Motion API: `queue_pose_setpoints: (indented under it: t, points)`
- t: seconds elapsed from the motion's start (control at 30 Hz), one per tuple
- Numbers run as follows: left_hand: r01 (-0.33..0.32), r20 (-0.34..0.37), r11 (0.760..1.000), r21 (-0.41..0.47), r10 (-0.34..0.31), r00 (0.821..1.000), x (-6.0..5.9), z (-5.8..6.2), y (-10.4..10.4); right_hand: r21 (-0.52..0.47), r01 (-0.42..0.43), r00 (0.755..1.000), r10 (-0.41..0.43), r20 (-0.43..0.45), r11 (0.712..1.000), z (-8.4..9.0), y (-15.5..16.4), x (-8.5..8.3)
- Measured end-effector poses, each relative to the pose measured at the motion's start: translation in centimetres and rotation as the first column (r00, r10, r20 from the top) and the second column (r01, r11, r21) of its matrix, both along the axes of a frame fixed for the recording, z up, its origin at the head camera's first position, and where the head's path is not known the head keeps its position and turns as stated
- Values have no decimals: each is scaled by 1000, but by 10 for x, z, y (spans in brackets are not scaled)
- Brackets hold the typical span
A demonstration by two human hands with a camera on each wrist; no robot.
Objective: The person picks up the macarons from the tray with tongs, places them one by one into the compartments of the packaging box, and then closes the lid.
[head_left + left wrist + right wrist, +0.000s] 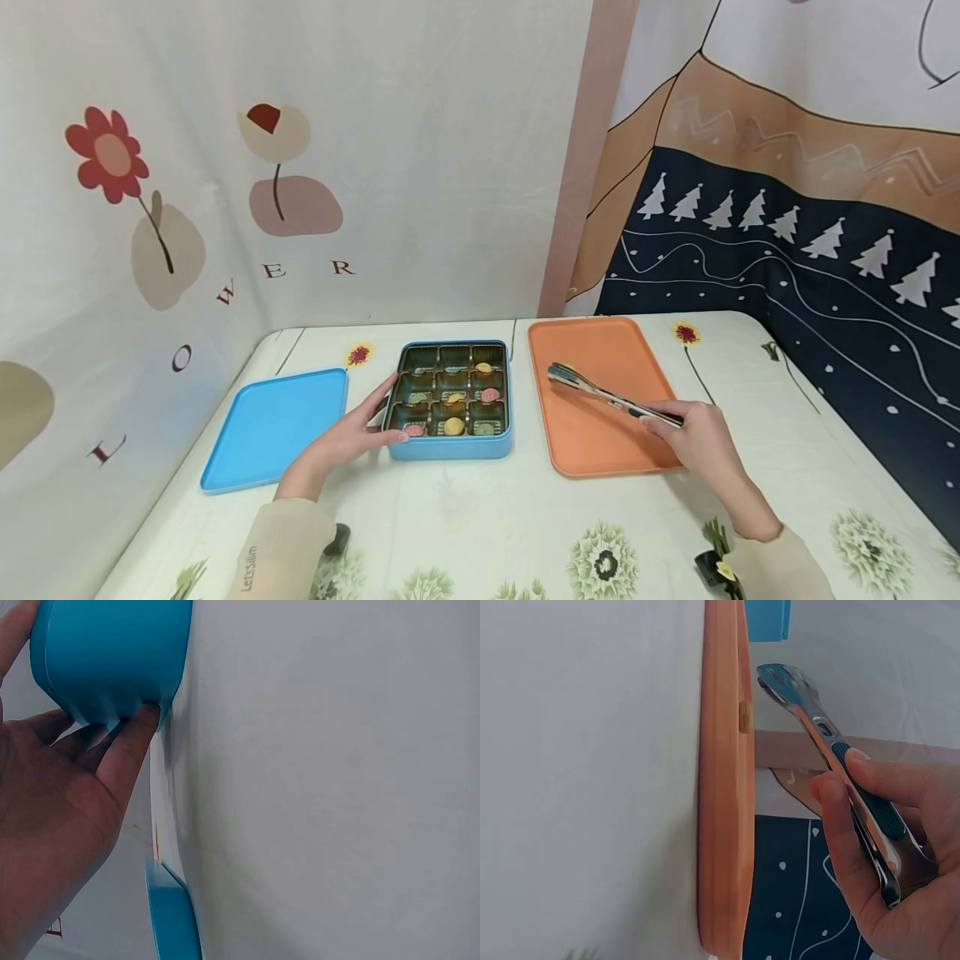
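A blue tin box point(451, 398) with a dark divided insert stands mid-table; several small round sweets in yellow, pink and green lie in its cells. My left hand point(358, 432) rests against the box's left side, fingers straight along its wall point(112, 664). My right hand point(693, 433) grips the handle of metal tongs point(611, 396) with a dark grip, held just above the orange tray point(592, 433). In the right wrist view the tongs point(832, 750) stand apart from the tray's rim point(720, 787), tips together with nothing between them.
The blue lid point(273, 427) lies flat to the left of the box, its edge point(172, 915) also in the left wrist view. Patterned cloth walls close the back and both sides. The table has a floral cover with bare room at the front.
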State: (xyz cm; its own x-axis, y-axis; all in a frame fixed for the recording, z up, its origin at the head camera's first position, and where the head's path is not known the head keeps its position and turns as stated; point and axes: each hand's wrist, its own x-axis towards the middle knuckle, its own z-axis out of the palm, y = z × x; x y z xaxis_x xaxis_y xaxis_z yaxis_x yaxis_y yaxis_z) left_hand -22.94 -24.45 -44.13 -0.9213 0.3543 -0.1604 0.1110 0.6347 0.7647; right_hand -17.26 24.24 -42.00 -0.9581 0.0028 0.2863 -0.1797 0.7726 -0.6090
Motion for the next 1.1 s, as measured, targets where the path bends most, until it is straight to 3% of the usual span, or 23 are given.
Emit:
queue_pose_setpoints:
  t: [0.3,0.57,1.1]
  points:
    - [-3,12,1000,13,3,1000,1,3,1,2,13,1000,-13,28,1000,8,-5,-3]
    - [-1,11,1000,7,1,1000,1,3,2,3,-12,996,13,-85,1000,12,-13,-10]
    - [-4,33,999,47,2,999,-1,-1,1,-53,-54,993,49,-104,997,18,-36,-25]
